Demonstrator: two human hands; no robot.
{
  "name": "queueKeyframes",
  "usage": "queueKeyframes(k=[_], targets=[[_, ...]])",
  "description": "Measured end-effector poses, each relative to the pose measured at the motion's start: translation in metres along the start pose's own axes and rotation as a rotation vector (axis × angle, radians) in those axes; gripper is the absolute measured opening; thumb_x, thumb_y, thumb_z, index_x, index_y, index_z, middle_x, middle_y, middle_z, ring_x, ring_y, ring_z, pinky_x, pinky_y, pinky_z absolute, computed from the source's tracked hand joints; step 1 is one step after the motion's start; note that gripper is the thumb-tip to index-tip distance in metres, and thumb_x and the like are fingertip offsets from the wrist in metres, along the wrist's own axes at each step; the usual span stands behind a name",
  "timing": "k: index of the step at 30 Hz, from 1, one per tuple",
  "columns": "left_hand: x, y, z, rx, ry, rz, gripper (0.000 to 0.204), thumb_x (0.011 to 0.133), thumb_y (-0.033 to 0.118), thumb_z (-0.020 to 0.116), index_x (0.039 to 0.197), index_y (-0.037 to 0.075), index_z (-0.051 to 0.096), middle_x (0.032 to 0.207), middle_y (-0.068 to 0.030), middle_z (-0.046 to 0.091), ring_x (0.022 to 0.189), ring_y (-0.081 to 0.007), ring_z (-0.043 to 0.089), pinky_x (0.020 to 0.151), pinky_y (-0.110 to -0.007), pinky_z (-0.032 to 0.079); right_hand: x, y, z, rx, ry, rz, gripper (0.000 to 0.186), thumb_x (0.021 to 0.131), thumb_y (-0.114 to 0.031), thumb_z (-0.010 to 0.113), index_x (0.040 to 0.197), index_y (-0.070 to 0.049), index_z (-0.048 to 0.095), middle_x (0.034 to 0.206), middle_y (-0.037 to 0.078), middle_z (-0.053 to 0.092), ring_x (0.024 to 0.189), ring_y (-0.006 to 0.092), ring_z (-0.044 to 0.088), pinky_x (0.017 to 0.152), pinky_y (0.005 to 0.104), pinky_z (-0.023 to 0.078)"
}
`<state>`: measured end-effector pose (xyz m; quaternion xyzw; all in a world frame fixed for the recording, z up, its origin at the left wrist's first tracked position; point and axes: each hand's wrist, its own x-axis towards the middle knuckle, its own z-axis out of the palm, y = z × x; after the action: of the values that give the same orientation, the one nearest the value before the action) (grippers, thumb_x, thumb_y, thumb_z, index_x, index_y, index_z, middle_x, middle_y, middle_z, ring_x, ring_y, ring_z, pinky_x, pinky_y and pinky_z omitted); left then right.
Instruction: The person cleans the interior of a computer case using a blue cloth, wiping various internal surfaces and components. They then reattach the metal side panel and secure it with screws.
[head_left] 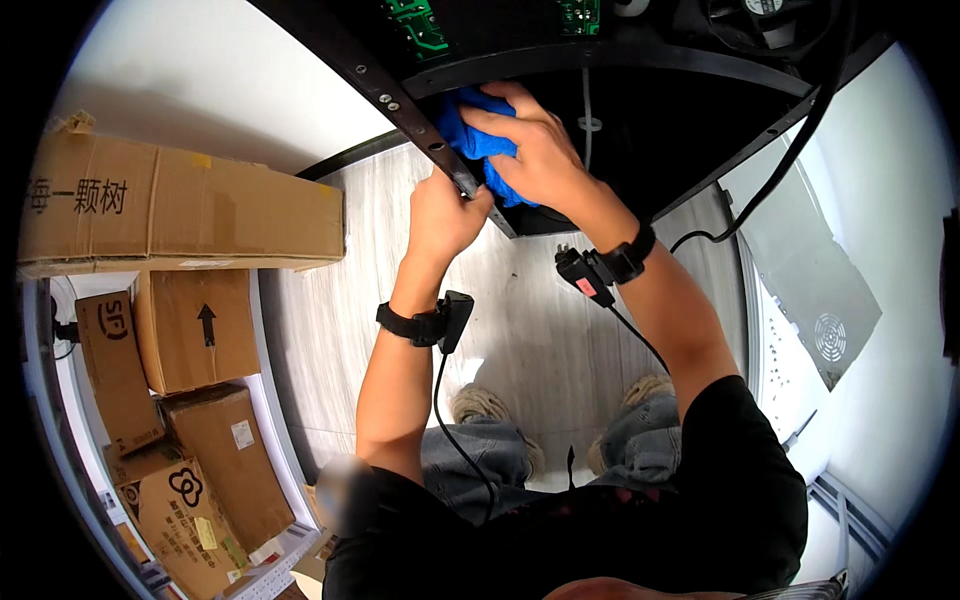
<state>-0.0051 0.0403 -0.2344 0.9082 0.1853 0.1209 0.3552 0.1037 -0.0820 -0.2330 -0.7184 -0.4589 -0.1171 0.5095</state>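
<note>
Overhead, counted and placed:

Hands: two, both raised to the underside of a black panel [640,150].
Wrist devices: two black strapped units, one on each wrist, each with a black cable trailing down toward the body.
Cloths: one, a blue microfibre cloth [470,135].
Cardboard boxes: at least five in view, all at far left.
Circuit boards: two green ones, at the top edge of the panel.
Shoes: two, pale, on the grey wood-look floor [540,330] below the arms.

Right hand [535,150]: fingers curled over the blue cloth, pressing it flat against the dark underside; cloth bunched beneath the palm and showing past the fingertips toward the left.
Left hand [445,215]: closed around the lower end of a black metal rail [400,105] with bolts along it; thumb side toward the cloth.
Cloth relative to hands: under the right hand, just above and right of the left hand, touching the rail's inner side.

Large cardboard box [180,205]: closed, lying long-side across the top of the stack; contents hidden.
Arrow-marked box [195,330]: closed, below it; contents hidden.
Lower boxes [215,470]: closed, leaning on one another by a white shelf edge; contents hidden.
Grey vented plate [815,300]: at right, lying on a white surface, a round grille in it.
</note>
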Motion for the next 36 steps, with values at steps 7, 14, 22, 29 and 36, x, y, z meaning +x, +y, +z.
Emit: queueKeyframes(k=[7,14,22,29,36], targets=[[-0.001,-0.003,0.002,0.038,-0.008,0.002,0.034,0.074,0.012,0.068,0.101,0.0,0.052,0.071,-0.0176,0.065,0.065,-0.0378,0.066,0.063,-0.043,0.052,0.028,0.012,0.007,-0.087,0.002,0.0,0.052,0.073,-0.003,0.059,0.122,-0.018,0.067,0.127,0.017,0.059,0.11,0.0387,0.059,0.096,0.044,0.049],[-0.003,-0.004,0.003,0.049,0.042,0.03,0.025,0.076,0.015,0.072,0.09,-0.002,0.06,0.066,-0.0145,0.066,0.058,-0.0256,0.065,0.058,-0.036,0.05,0.032,0.038,0.023,-0.169,-0.053,0.109,0.053,0.075,-0.009,0.065,0.126,-0.02,0.063,0.125,0.014,0.061,0.11,0.038,0.06,0.094,0.0453,0.05],[0.0,-0.007,0.006,0.042,0.045,0.029,0.033,0.073,0.014,0.071,0.099,0.0,0.055,0.072,-0.016,0.068,0.065,-0.0344,0.068,0.063,-0.04,0.054,-0.055,0.069,0.05,-0.258,-0.452,0.467,0.058,0.076,-0.002,0.066,0.13,-0.022,0.061,0.144,0.013,0.044,0.116,0.0384,0.057,0.096,0.0438,0.05],[-0.002,-0.003,0.002,0.039,0.032,-0.012,0.03,0.072,0.014,0.072,0.095,0.001,0.057,0.069,-0.0135,0.068,0.062,-0.0301,0.069,0.062,-0.036,0.055,-0.085,0.066,0.047,-0.147,-0.309,0.242,0.054,0.075,0.001,0.066,0.124,-0.019,0.065,0.137,0.012,0.049,0.115,0.0361,0.057,0.096,0.0421,0.05],[-0.005,-0.018,0.007,-0.131,0.064,-0.003,0.031,0.075,0.012,0.075,0.099,-0.001,0.061,0.077,-0.0122,0.07,0.07,-0.0232,0.071,0.067,-0.033,0.057,-0.11,0.082,0.052,-0.235,-0.527,0.273,0.047,0.079,0.0,0.06,0.121,-0.021,0.068,0.134,0.01,0.051,0.114,0.0341,0.057,0.096,0.0427,0.05]])
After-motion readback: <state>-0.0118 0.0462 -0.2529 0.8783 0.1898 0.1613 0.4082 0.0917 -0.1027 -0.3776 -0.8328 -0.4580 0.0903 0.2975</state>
